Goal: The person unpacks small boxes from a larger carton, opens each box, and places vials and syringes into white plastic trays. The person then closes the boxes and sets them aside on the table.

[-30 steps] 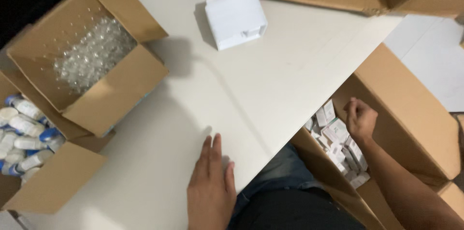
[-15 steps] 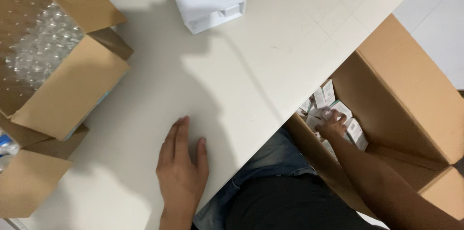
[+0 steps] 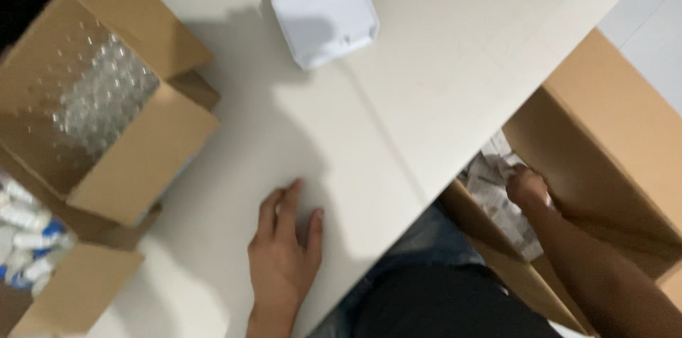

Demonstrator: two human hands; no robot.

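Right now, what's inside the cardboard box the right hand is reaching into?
The cardboard box beside the table holds small white packets, loosely piled. The right hand is down among them and covers some; whether it grips one is hidden. Deeper layers cannot be seen.

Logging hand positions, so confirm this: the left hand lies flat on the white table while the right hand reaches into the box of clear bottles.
Not quite. The head view shows the right hand in the box of small cartons beside the table; the left hand does lie flat on the white table.
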